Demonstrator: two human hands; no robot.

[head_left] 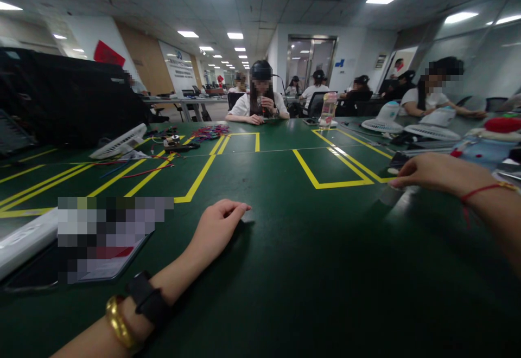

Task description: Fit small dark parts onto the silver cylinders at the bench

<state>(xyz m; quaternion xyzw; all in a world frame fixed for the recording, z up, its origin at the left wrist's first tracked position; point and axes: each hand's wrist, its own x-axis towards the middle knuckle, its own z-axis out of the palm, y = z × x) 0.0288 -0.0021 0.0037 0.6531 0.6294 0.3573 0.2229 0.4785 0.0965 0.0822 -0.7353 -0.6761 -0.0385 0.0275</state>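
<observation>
I see my right hand [431,176] pinching a clear, shiny, blurry piece [389,195] between its fingers, just over the smooth dark green counter [309,260]. My left hand [217,222] is low over the counter, thumb and finger together. Flat yellow tape strips [342,184] make box shapes. A round gold bangle [120,323] shines.

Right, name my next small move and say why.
I'd probably ease the right hand inward, toward the left hand: it is off to the side, while the left is nearer the middle. Whether the right holds anything is too blurred to tell.
</observation>
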